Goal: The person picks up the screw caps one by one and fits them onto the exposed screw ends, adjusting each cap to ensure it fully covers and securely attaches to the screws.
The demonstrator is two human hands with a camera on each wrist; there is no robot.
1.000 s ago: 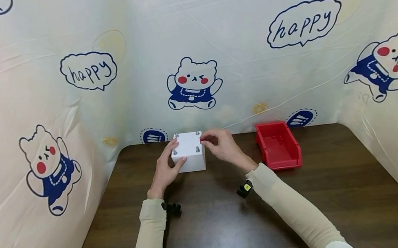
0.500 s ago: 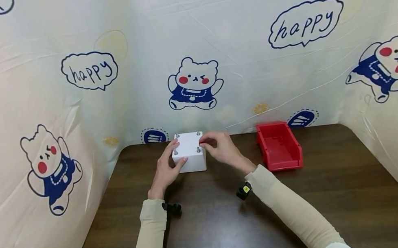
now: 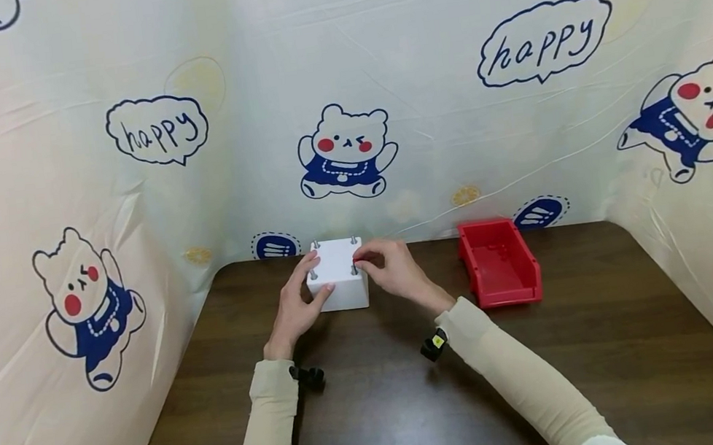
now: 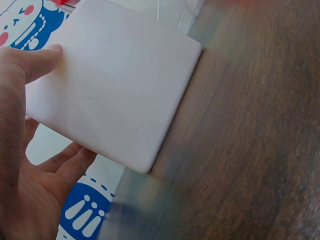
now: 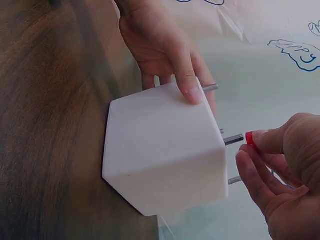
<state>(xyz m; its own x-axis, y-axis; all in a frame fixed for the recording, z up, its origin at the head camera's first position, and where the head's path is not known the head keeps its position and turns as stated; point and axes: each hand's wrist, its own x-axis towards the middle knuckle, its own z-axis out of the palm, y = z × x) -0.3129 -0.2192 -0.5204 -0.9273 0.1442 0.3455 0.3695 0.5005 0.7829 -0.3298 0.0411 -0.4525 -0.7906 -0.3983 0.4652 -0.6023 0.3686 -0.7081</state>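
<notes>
A white block (image 3: 345,294) stands on the table, with a metal threaded rod upright near each top corner. My left hand (image 3: 292,309) grips its left side, thumb on the front face and fingers around the side and back. Between thumb and fingertips, my right hand (image 3: 396,269) pinches a small red ring-like piece (image 5: 250,139). That piece is right at the tip of the near right rod (image 5: 233,139), in line with it and a slight gap away in the right wrist view. Most of the red piece is hidden by the fingers.
A red open-front bin (image 3: 509,296) stands at the back right of the brown wooden table (image 3: 391,409), with small red pieces at its far end. A printed curtain (image 3: 430,60) hangs behind and along both sides.
My right hand has shifted slightly left, bringing the red piece from the block's right edge to the near right rod's tip. My left hand and the block stay put.
</notes>
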